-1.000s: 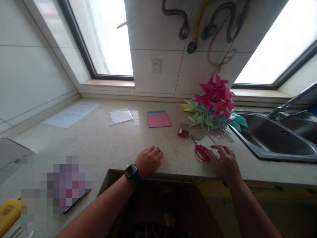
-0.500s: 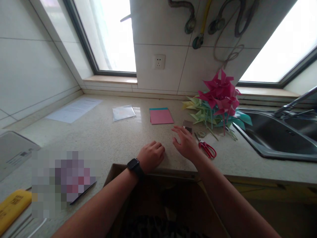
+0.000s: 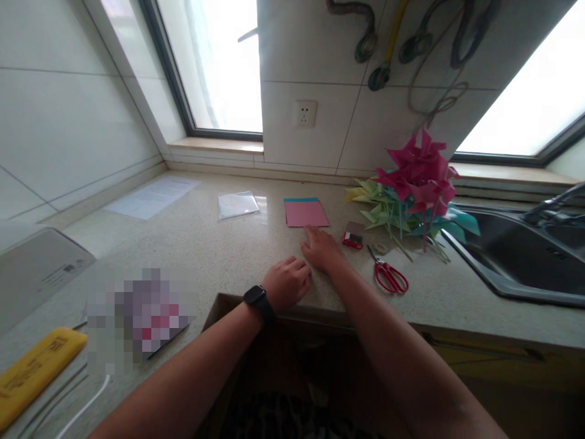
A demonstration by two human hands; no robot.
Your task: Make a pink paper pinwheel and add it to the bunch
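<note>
A stack of square paper sheets [image 3: 307, 213], pink on top with a blue strip showing behind, lies on the counter. The fingertips of my right hand [image 3: 322, 249] reach its lower edge; the fingers are stretched out and the hand holds nothing. Closer to the counter's front edge rests my left hand [image 3: 287, 281], its fingers curled in and nothing visible in them, a dark watch [image 3: 255, 295] on the wrist. Right of my right hand are a small red-and-brown item [image 3: 353, 235], a small tape roll [image 3: 379, 249] and red-handled scissors [image 3: 390, 276].
Paper pinwheels [image 3: 423, 177] in pink, green, yellow and blue lie by the metal sink [image 3: 525, 256]. Left of the stack are a clear packet [image 3: 237, 205] and a printed sheet [image 3: 153, 196]. A yellow case [image 3: 43, 375] and a pixelated item [image 3: 153, 314] sit front left.
My right hand has moved left, from beside the small red-and-brown item to the stack's lower edge. The view has shifted slightly left. My left hand stays near the counter's edge.
</note>
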